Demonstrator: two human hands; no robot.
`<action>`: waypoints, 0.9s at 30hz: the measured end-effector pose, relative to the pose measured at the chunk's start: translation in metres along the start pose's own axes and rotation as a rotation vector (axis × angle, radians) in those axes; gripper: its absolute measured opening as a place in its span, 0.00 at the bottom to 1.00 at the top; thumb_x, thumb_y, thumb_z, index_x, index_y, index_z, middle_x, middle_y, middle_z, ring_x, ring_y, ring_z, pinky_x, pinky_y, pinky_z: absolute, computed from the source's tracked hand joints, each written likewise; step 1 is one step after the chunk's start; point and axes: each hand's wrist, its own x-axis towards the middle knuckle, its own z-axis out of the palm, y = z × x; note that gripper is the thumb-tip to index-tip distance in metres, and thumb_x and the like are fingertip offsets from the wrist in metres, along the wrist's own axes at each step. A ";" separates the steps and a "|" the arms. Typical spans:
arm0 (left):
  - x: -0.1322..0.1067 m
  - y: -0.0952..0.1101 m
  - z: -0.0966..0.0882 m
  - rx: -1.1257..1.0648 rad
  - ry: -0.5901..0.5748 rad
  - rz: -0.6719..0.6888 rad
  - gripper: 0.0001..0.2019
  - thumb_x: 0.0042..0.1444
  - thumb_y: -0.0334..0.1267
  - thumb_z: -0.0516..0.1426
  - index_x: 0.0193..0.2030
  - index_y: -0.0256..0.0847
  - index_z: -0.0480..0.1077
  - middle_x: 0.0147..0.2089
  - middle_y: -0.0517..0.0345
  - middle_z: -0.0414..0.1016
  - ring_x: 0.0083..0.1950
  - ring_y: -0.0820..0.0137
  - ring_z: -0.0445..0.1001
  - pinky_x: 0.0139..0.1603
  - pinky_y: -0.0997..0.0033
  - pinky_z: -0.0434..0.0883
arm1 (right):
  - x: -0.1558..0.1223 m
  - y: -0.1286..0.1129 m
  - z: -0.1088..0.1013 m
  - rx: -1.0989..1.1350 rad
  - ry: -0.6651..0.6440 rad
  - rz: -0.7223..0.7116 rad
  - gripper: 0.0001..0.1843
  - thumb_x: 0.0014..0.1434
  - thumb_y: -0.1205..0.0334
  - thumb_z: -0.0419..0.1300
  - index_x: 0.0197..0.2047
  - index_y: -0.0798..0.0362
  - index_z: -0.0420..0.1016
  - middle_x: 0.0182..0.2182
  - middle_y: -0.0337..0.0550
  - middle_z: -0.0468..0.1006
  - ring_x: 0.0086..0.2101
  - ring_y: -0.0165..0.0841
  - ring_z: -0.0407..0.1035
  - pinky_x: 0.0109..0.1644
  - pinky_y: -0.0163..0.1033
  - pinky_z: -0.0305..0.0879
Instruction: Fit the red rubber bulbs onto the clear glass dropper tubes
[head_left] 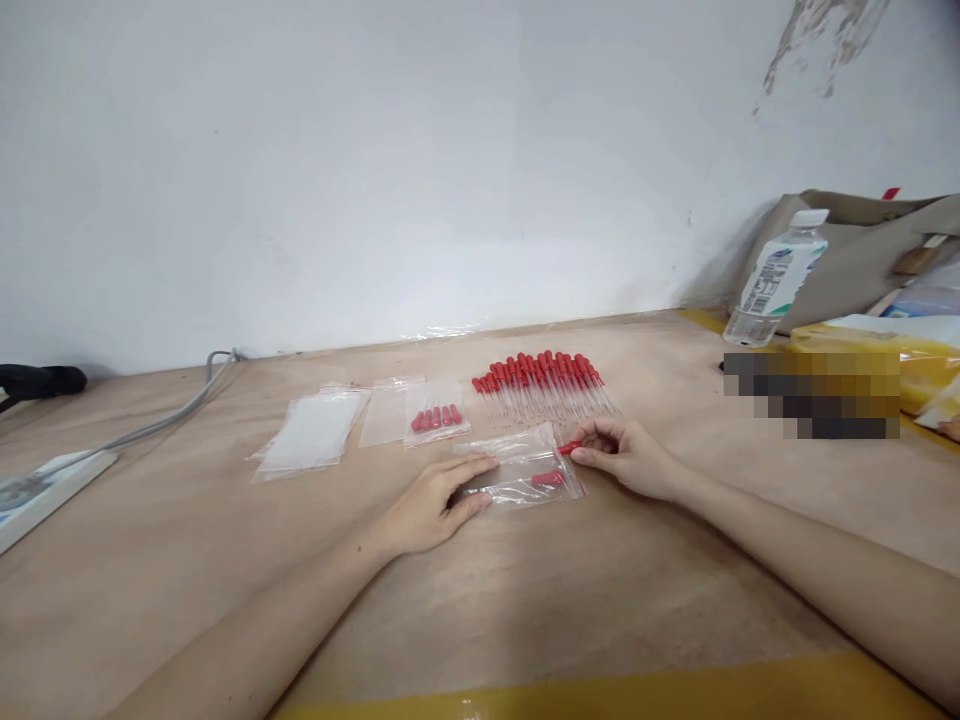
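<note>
A clear plastic bag (pixel 525 470) lies flat on the wooden table (pixel 525 600), with one red-capped dropper (pixel 547 479) inside it. My left hand (pixel 435 505) rests on the bag's left end, fingers stretched out and pressing it down. My right hand (pixel 626 455) is at the bag's right opening, its fingers pinched on another red-capped dropper (pixel 570 448) whose tip is at the bag's mouth. Just behind lies a row of several red-capped glass droppers (pixel 544 385).
A filled bag of droppers (pixel 436 415) and a stack of empty clear bags (pixel 311 432) lie to the left. A water bottle (pixel 776 280) leans at the right near a grey bag (pixel 862 250). A grey cable (pixel 172 415) runs at the left.
</note>
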 end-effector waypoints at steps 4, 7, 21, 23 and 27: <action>-0.001 -0.001 0.000 -0.011 -0.007 -0.011 0.19 0.58 0.41 0.50 0.56 0.43 0.61 0.57 0.53 0.65 0.57 0.64 0.63 0.57 0.59 0.62 | 0.003 0.002 0.000 -0.114 -0.047 -0.039 0.08 0.48 0.57 0.61 0.30 0.53 0.73 0.23 0.36 0.71 0.24 0.28 0.63 0.28 0.34 0.60; -0.002 -0.001 0.000 -0.023 -0.007 -0.013 0.20 0.58 0.42 0.51 0.57 0.43 0.61 0.57 0.53 0.65 0.57 0.64 0.63 0.57 0.59 0.62 | 0.005 0.001 -0.004 -0.173 -0.062 -0.070 0.06 0.48 0.59 0.60 0.29 0.52 0.73 0.23 0.36 0.70 0.24 0.28 0.62 0.28 0.34 0.59; 0.002 -0.001 0.002 -0.025 0.013 0.019 0.19 0.57 0.41 0.51 0.56 0.42 0.63 0.55 0.51 0.67 0.56 0.64 0.64 0.56 0.58 0.63 | 0.002 -0.012 0.013 -0.233 -0.007 -0.155 0.10 0.50 0.54 0.59 0.32 0.49 0.78 0.23 0.37 0.75 0.24 0.31 0.66 0.29 0.35 0.61; 0.002 -0.001 0.002 -0.027 0.019 0.035 0.19 0.57 0.41 0.51 0.55 0.43 0.64 0.55 0.52 0.67 0.57 0.64 0.64 0.56 0.58 0.63 | 0.002 -0.016 0.013 -0.265 -0.021 -0.179 0.12 0.53 0.52 0.56 0.31 0.47 0.78 0.22 0.37 0.74 0.25 0.32 0.66 0.31 0.36 0.62; 0.002 -0.002 0.002 -0.026 0.006 0.052 0.18 0.58 0.41 0.50 0.55 0.43 0.64 0.57 0.52 0.65 0.58 0.63 0.63 0.57 0.56 0.63 | -0.001 -0.026 0.014 -0.397 -0.016 -0.228 0.14 0.54 0.50 0.55 0.32 0.46 0.79 0.25 0.39 0.75 0.29 0.32 0.66 0.35 0.38 0.60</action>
